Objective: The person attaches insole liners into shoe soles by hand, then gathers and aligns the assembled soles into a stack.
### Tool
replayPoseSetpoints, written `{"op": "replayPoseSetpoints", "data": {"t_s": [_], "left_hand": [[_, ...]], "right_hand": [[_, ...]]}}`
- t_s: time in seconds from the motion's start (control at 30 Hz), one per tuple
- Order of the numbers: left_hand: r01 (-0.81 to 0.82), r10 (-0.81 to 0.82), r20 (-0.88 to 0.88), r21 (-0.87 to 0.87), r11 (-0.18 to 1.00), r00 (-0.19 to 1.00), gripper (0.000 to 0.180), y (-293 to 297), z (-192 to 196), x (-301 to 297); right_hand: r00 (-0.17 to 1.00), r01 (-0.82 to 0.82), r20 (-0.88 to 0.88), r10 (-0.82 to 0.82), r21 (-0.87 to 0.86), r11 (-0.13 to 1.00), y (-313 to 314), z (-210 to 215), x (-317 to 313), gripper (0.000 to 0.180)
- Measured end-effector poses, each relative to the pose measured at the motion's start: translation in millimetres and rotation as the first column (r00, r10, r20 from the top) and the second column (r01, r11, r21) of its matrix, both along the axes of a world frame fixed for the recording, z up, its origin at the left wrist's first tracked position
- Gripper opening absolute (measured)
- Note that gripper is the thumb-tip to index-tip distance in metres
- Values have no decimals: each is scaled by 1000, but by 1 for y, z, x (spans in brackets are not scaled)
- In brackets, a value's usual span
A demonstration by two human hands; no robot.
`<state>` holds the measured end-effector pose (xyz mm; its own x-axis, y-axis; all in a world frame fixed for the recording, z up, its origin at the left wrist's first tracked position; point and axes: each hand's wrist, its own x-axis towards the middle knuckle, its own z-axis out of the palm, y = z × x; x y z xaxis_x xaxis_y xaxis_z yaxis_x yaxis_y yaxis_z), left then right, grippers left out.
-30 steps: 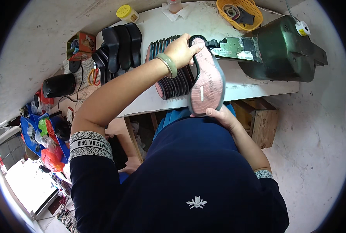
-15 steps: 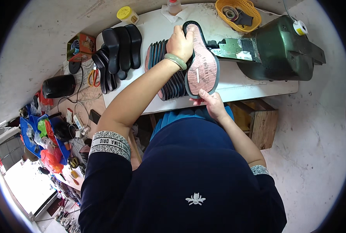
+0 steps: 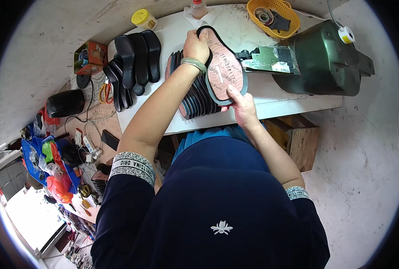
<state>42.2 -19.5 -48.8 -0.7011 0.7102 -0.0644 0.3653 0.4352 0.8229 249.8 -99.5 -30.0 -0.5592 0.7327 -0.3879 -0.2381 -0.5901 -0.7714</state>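
Note:
Between my hands is an insole (image 3: 227, 80) with a pink printed face and a dark edge, turned toward me. My left hand (image 3: 196, 47) grips its narrow far end, and a pale green bangle circles that wrist. The broad near end is pinched by my right hand (image 3: 243, 104), thumb on the pink face and fingers underneath. Just left of it, partly hidden by my left forearm, a row of similar insoles (image 3: 194, 101) stands packed together on the white table (image 3: 271, 87). The green arm of a machine (image 3: 269, 59) reaches up to the insole's right side.
Several black shoe forms (image 3: 139, 56) lie at the left of the table, near orange-handled scissors (image 3: 105, 93). Along the back are a yellow-lidded jar (image 3: 144, 19), a bottle (image 3: 198, 9) and a yellow basket (image 3: 273, 18). A wooden box (image 3: 298, 143) stands below the table's right edge.
Both hands have shifted slightly left with the insole, its near end now a little higher. My right thumb lies further onto the pink face.

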Motion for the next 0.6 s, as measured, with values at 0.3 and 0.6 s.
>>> {"op": "replayPoseSetpoints", "data": {"t_s": [0.3, 0.6], "left_hand": [[913, -905, 126, -87, 399, 407, 49, 27, 51, -36], [937, -836, 427, -102, 334, 344, 38, 22, 57, -48]], "right_hand": [[992, 3, 130, 7, -72, 997, 32, 25, -11, 33], [965, 36, 261, -15, -75, 997, 49, 35, -21, 33]]}}
